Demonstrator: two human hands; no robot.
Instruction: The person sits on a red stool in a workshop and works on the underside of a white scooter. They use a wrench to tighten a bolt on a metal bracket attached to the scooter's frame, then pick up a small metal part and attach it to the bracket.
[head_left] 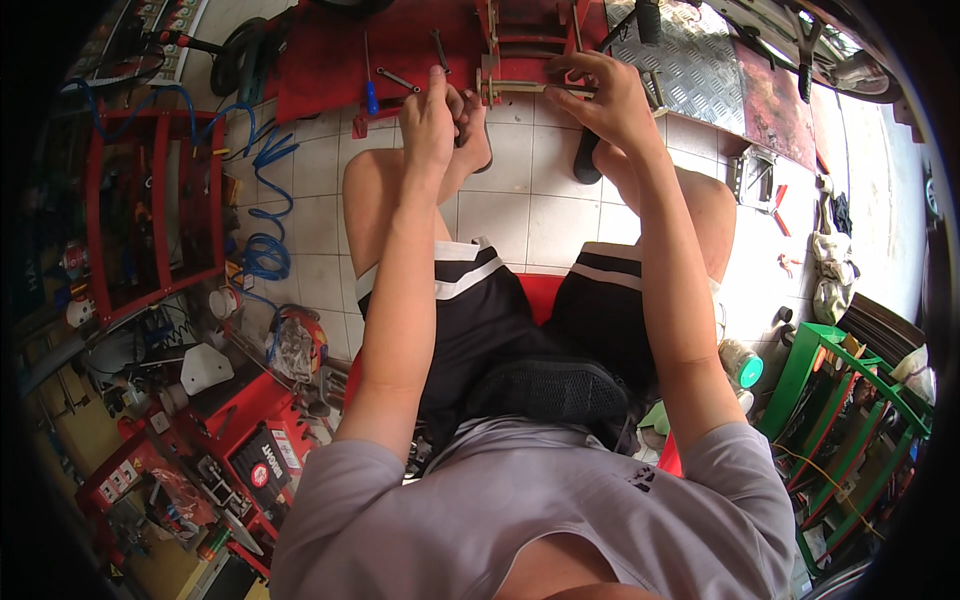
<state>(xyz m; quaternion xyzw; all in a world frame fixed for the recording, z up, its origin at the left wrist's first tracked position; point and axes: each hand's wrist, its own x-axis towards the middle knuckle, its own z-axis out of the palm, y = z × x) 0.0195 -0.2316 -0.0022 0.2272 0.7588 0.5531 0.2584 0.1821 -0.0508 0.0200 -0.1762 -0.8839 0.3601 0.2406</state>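
Observation:
Ahead of my knees, a thin metal rod (523,87) runs crosswise at the near edge of a red platform (310,75). An upright metal bracket (486,84) stands at its left end. My right hand (612,98) is closed around the rod's right end, thumb below and fingers above. Beside the bracket, my left hand (432,130) has its fingers curled in; what they hold, if anything, is hidden. Left of it on the platform lie a blue-handled screwdriver (372,98), a wrench (398,80) and another wrench (440,52).
A red shelf frame (158,210) and a coiled blue hose (265,258) are at left. Red tool trays (245,450) stand at lower left, a green rack (815,365) at lower right. A diamond-plate metal sheet (690,85) adjoins the platform, with motorcycle parts (850,60) at far right.

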